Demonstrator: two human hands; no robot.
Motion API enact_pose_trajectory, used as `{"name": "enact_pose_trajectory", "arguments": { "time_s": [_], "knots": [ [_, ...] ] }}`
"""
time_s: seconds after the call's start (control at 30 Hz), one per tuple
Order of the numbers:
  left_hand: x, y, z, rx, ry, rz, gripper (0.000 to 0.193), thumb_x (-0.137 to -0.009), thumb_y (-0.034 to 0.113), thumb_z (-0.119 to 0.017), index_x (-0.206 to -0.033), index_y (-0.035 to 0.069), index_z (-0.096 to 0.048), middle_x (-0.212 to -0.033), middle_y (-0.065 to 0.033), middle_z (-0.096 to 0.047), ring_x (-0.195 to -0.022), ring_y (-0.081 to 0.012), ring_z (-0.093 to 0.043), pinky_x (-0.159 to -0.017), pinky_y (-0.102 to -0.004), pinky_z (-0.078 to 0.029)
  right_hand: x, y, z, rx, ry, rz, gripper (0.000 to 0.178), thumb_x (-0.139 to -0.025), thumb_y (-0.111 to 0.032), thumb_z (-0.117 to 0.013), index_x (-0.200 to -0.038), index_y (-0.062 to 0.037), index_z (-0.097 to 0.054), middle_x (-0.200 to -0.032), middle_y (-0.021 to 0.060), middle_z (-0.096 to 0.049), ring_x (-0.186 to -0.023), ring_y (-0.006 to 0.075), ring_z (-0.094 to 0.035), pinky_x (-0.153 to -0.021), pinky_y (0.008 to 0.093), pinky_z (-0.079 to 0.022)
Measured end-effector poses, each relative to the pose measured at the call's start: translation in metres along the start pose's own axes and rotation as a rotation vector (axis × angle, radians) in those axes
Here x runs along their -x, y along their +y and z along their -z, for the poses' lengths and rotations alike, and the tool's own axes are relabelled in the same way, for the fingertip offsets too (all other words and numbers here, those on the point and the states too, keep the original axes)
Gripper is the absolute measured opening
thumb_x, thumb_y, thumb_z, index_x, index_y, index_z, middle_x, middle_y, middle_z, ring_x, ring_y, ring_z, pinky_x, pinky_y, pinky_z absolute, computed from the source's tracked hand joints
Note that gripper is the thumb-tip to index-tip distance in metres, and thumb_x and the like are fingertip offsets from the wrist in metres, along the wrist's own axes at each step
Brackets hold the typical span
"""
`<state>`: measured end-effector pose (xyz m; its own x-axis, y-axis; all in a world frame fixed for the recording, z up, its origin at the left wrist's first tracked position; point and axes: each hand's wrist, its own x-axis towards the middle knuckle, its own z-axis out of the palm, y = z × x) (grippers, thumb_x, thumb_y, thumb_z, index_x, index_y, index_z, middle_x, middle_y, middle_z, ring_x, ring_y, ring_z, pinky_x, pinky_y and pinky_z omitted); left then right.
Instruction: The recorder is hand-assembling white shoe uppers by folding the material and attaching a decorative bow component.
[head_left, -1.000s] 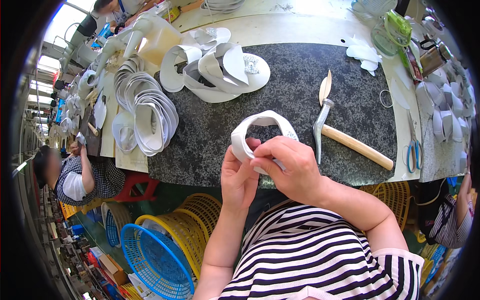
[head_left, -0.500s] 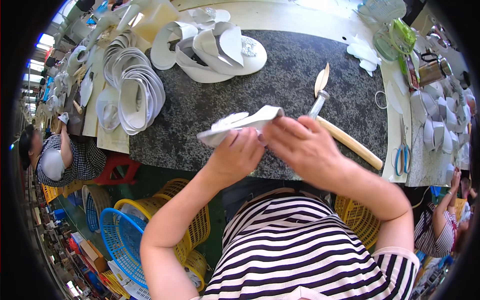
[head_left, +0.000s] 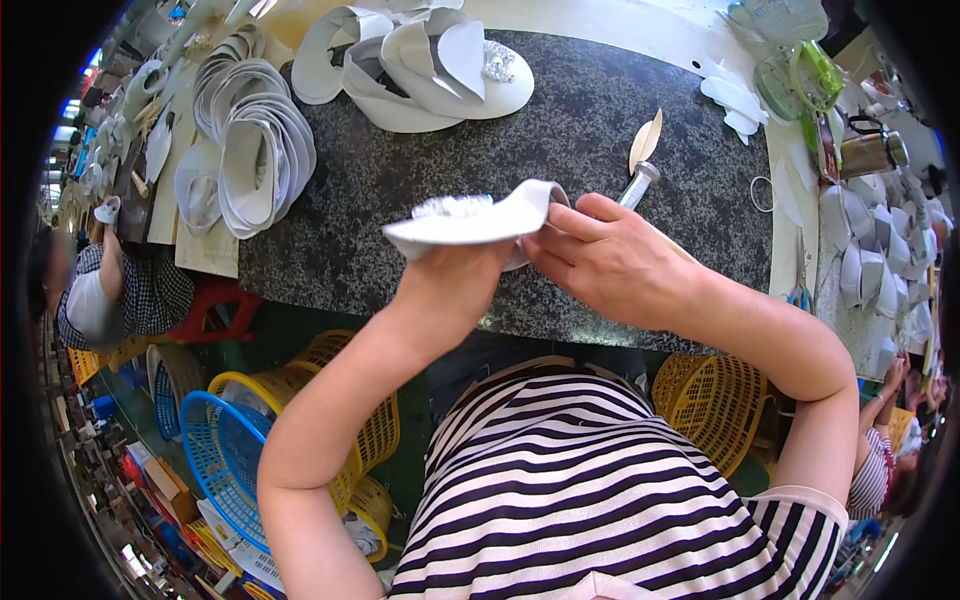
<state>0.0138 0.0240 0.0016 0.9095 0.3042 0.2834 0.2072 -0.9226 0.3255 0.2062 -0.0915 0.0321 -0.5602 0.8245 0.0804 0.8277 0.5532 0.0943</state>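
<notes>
left hand (head_left: 455, 285): fingers grasping white upper (head_left: 465, 230) from below | right hand (head_left: 615, 260): fingers grasping its raised end | upper: above dark tabletop (head_left: 590, 120), near edge | hammer (head_left: 638, 184): partly behind right hand | other uppers (head_left: 425, 85): far side

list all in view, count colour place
slab: 1, black-grey, middle
held upper: 1, white, centre
loose uppers: several, white, top left
stacked uppers: many, white, left
pieces: several, white, top right
hammer: 1, silver head, right
leaf shape: 1, tan, beside hammer
ring: 1, white, right
scissors: 1, blue handles, right
mug: 1, metallic, right
stool: 1, red, left
baskets: several, yellow and blue, below slab
co-workers: 2+, patterned clothes, both edges
left hand: 1, bare, under upper
right hand: 1, bare, upper's right
</notes>
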Motion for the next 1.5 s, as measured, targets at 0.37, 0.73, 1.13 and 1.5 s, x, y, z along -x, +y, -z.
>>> {"name": "enact_pose_trajectory", "arguments": {
  "time_s": [0.37,0.73,1.13,1.5],
  "knots": [
    [-0.01,-0.018,0.004,0.102,-0.08,0.113,0.012,-0.092,0.01,-0.063,-0.099,0.009,-0.072,-0.084,-0.0136,-0.071,-0.079,-0.0346,-0.069,-0.07,-0.0471,-0.052,-0.01,-0.014,-0.012,-0.233,-0.043,-0.225,0.045,-0.081,-0.01,-0.063,-0.126,-0.0059,-0.064,-0.118,0.0054,-0.058,-0.115,0.0205,-0.049,-0.091,0.0348,-0.039],
    [0.0,-0.02,-0.006,0.016,-0.007,0.12,0.023,-0.089,0.006,-0.062,-0.111,0.007,-0.06,-0.082,-0.0138,-0.071,-0.076,-0.0348,-0.071,-0.068,-0.0486,-0.054,-0.01,-0.021,-0.02,-0.173,0.101,-0.285,0.033,-0.08,-0.012,-0.065,-0.112,-0.004,-0.068,-0.117,0.0074,-0.056,-0.116,0.0208,-0.048,-0.086,0.0351,-0.039],
    [0.0,-0.012,-0.006,0.065,0.025,0.128,0.012,-0.095,0.006,-0.06,-0.107,0.009,-0.062,-0.076,-0.0121,-0.069,-0.068,-0.0316,-0.069,-0.063,-0.0445,-0.053,-0.011,-0.02,-0.022,-0.283,0.121,-0.352,0.028,-0.08,-0.012,-0.064,-0.107,-0.0067,-0.069,-0.112,0.0056,-0.057,-0.111,0.0208,-0.049,-0.085,0.0361,-0.039],
    [0.001,-0.011,-0.002,0.06,0.027,0.074,0.015,-0.091,0.006,-0.061,-0.106,0.007,-0.062,-0.078,-0.01,-0.067,-0.073,-0.027,-0.069,-0.065,-0.0403,-0.054,-0.016,-0.019,-0.022,-0.257,0.099,-0.385,0.027,-0.08,-0.012,-0.064,-0.106,-0.0066,-0.068,-0.109,0.0071,-0.056,-0.11,0.0225,-0.05,-0.084,0.0366,-0.039]
  ]
}}
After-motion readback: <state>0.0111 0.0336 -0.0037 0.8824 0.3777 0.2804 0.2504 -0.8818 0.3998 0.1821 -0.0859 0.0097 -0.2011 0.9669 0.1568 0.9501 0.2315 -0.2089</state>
